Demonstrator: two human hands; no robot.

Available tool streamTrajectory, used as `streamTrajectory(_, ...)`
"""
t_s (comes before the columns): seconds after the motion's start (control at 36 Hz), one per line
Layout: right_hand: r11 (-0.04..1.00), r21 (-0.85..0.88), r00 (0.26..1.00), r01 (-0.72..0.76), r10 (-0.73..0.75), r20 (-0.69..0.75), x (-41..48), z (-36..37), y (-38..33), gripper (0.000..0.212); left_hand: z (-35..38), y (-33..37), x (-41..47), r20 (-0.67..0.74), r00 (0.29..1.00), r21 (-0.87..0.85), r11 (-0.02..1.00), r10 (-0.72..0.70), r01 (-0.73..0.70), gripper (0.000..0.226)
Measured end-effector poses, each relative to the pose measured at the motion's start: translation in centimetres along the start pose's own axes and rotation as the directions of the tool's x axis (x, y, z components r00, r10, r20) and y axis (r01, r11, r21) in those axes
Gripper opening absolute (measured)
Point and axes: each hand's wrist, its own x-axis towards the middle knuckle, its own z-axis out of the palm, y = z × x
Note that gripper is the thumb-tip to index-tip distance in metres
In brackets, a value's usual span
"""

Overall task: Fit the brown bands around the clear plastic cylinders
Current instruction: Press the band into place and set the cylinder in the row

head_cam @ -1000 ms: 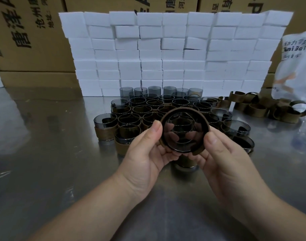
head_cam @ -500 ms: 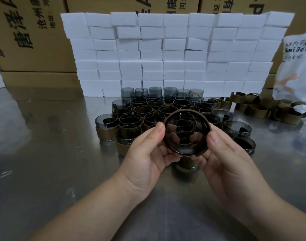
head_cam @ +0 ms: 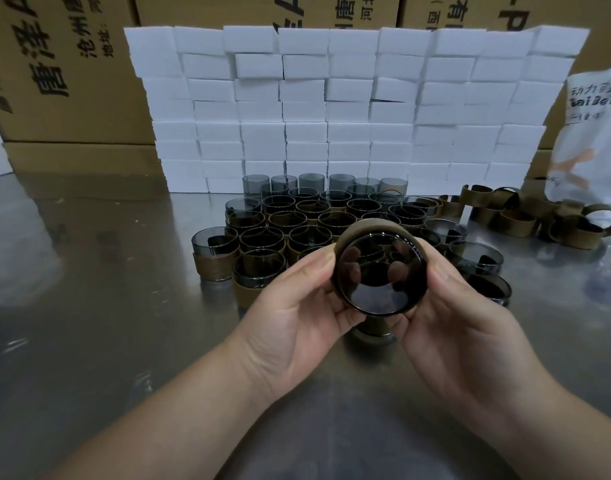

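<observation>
- At the centre of the view, the fingers (head_cam: 316, 263) of both hands were curled round one clear plastic cylinder (head_cam: 377, 299). The thumbs lay at its near rim on either side, and the other fingertips showed darkly through its wall from behind.
- The left hand (head_cam: 297, 317) gripped the cylinder's left side and the right hand (head_cam: 460, 327) its right. They held it off the counter with the open mouth tilted toward the camera, probably so the fit could be checked all round.
- A brown band (head_cam: 366, 226) wrapped the outside of that cylinder, its edge showing along the top and left, set back from the near rim. It looked seated or nearly so, though the far edge was hidden.
- Just below the hands, another banded cylinder (head_cam: 370, 332) stood on the counter (head_cam: 89, 306), mostly hidden by them.
- Behind the hands stood a tight cluster of banded cylinders (head_cam: 307, 220), upright and touching, apparently the finished lot kept together.
- At the back of the cluster a row of bare cylinders (head_cam: 311, 181) stood just before the foam, likely waiting their turn.
- Well to the right lay a heap of loose brown bands (head_cam: 526, 220), seemingly the supply, on the right hand's side.
- A wall of white foam blocks (head_cam: 332, 98) backed the work, with cardboard boxes (head_cam: 54, 81) behind it and a white bag (head_cam: 595, 140) at the far right.
</observation>
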Motion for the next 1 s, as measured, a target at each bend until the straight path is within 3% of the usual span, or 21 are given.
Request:
streamTrajectory(0.17, 0.996, -0.065, 0.998, 0.06, -0.062, -0.029, -0.3, -0.2, 0.1, 0.061, 0.0, -0.1, 0.0, 0.093, 0.995, 0.015, 0.999, 0.028, -0.029, 0.049)
streamTrajectory(0.31, 0.97, -0.242, 0.998, 0.029, -0.043, -0.052, -0.7, -0.8, 1.1, 0.059, 0.0, -0.5, -0.4, 0.002, 0.999, 0.107, 0.993, 0.05, -0.05, 0.046)
streamTrajectory(0.39, 0.963, -0.269, 0.999, 0.0, -0.009, -0.033, -0.8, -0.8, 1.3, 0.058, 0.1, -0.6, -0.6, -0.021, 0.997, 0.236, 0.969, 0.077, -0.07, 0.051)
streamTrajectory(0.5, 0.956, -0.291, 0.999, 0.028, -0.034, -0.016, -1.1, -0.3, 1.3, 0.055, 0.0, -0.8, -0.7, -0.01, 0.986, 0.256, 0.953, 0.168, -0.16, 0.054)
streamTrajectory(0.64, 0.962, -0.27, 0.999, 0.04, -0.046, -0.017, -1.5, 0.5, 1.1, 0.074, 0.0, -0.9, -0.8, 0.034, 0.976, 0.325, 0.921, 0.215, -0.214, 0.051)
streamTrajectory(0.78, 0.94, -0.333, 0.997, 0.078, -0.082, 0.003, -1.6, 0.4, 1.1, 0.053, -0.1, -1.0, -0.8, 0.029, 0.978, 0.407, 0.891, 0.209, -0.202, 0.051)
streamTrajectory(0.89, 0.908, -0.405, 0.994, 0.11, -0.089, 0.069, -1.7, 0.6, 1.1, 0.048, 0.1, -1.1, -0.8, -0.008, 0.964, 0.483, 0.846, 0.264, -0.228, 0.057)
streamTrajectory(1.0, 0.872, -0.468, 0.989, 0.143, -0.111, 0.097, -1.7, 0.5, 1.2, 0.045, 0.3, -1.2, -0.8, -0.008, 0.945, 0.556, 0.787, 0.326, -0.267, 0.049)
